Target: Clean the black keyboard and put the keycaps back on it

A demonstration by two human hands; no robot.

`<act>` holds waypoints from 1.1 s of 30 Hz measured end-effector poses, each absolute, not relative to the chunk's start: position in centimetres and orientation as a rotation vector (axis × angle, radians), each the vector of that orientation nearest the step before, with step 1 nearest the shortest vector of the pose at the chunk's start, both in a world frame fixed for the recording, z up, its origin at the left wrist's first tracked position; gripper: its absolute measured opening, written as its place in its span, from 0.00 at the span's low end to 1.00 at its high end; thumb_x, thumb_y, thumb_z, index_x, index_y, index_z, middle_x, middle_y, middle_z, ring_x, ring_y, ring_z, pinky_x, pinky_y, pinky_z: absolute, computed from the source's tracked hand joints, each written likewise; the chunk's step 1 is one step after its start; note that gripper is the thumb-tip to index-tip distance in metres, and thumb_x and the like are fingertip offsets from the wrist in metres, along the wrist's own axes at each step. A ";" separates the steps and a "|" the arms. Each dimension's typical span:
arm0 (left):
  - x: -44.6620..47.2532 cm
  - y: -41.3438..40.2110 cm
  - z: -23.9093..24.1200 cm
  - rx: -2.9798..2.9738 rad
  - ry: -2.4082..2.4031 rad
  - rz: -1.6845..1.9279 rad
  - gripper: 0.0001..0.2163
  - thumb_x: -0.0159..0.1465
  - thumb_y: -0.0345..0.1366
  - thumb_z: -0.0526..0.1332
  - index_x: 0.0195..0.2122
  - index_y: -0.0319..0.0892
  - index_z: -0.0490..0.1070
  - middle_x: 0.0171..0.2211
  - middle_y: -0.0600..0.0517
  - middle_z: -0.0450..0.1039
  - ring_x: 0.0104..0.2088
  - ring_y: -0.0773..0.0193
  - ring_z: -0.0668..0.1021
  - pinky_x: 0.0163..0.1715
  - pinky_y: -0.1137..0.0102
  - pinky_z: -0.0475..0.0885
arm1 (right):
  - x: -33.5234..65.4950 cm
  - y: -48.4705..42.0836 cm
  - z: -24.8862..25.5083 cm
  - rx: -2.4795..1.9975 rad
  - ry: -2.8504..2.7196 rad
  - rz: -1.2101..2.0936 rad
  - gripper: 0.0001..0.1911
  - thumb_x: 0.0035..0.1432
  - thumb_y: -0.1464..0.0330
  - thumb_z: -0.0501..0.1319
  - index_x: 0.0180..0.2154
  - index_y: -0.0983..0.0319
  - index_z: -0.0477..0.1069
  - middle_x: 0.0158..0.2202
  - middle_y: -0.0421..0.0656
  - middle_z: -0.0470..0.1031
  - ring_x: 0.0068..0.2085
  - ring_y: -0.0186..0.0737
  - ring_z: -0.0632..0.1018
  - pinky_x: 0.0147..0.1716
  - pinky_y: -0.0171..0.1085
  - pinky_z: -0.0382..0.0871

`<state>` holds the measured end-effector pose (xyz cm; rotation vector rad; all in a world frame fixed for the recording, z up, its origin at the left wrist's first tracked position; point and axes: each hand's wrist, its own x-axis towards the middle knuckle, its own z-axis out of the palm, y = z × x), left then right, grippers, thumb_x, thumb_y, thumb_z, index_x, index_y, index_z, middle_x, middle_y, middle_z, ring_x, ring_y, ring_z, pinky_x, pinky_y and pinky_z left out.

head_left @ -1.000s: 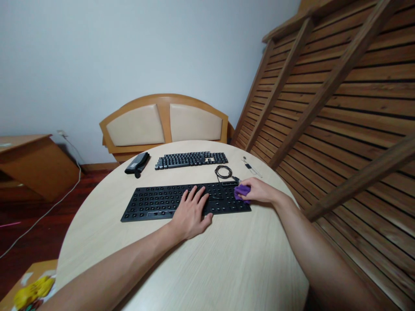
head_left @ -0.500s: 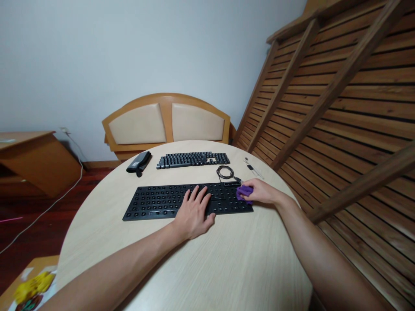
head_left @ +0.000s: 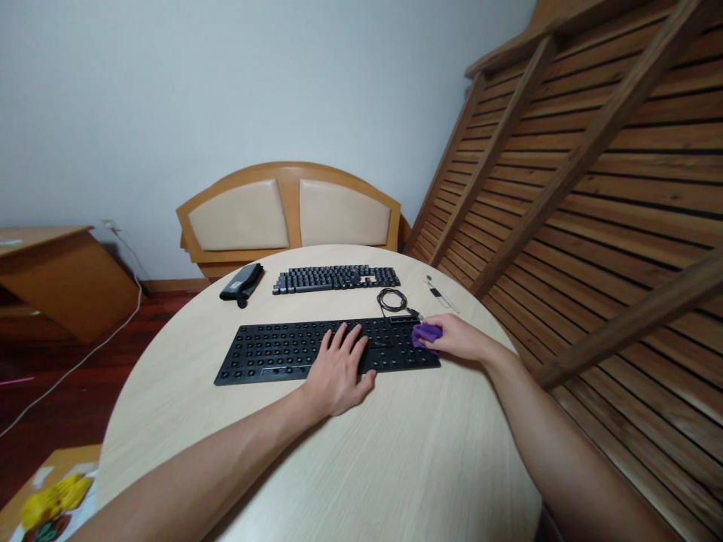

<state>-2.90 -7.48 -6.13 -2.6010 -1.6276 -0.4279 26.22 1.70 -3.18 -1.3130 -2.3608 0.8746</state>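
Hands: left hand (head_left: 340, 375) palm down, fingers spread, fingertips on the keyboard base (head_left: 265, 350), slightly right of its middle; thumb out over the near edge. Not gripping anything. Right hand (head_left: 459, 336) closed on a bunched purple cloth (head_left: 426, 336), fingers pinched in, cloth against the base's right end, over the number-pad area.

Base lies flat on the round desk (head_left: 407, 467), long side roughly facing the person, key switches exposed, no caps on the visible part. Strip under the left hand hidden.

Cable (head_left: 394, 310) coiled just behind the base, right of middle, plug end near the cloth. Keycaps (head_left: 321, 278) laid out in keyboard order farther back, gap in the block toward the right. Dark pouch (head_left: 240, 284) left of them, near the desk edge. Thin wire tool with a dark grip (head_left: 434, 292) off to the right, beyond the right hand.
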 end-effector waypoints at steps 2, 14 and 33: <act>-3.0 -7.5 -6.2 -2.606 -1.617 -0.429 0.29 0.69 0.51 0.54 0.66 0.39 0.63 0.71 0.43 0.55 0.70 0.41 0.57 0.68 0.45 0.52 | 25.8 0.5 -2.5 -1.327 -2.388 0.723 0.07 0.57 0.66 0.63 0.34 0.63 0.76 0.31 0.42 0.78 0.33 0.41 0.75 0.32 0.35 0.65; -3.5 -7.4 -6.3 -2.641 -1.603 -0.457 0.28 0.69 0.50 0.55 0.66 0.41 0.63 0.71 0.43 0.55 0.71 0.41 0.56 0.68 0.44 0.52 | 24.9 -6.3 -2.6 -1.606 -2.257 0.317 0.11 0.67 0.64 0.56 0.44 0.56 0.76 0.43 0.47 0.81 0.43 0.48 0.79 0.42 0.39 0.67; -2.9 -7.1 -6.4 -2.646 -1.641 -0.458 0.29 0.68 0.48 0.57 0.69 0.47 0.61 0.72 0.45 0.53 0.71 0.40 0.56 0.67 0.42 0.52 | 32.4 -1.3 -7.9 -1.793 -1.839 0.269 0.15 0.62 0.57 0.58 0.38 0.59 0.78 0.41 0.51 0.81 0.44 0.52 0.79 0.45 0.43 0.71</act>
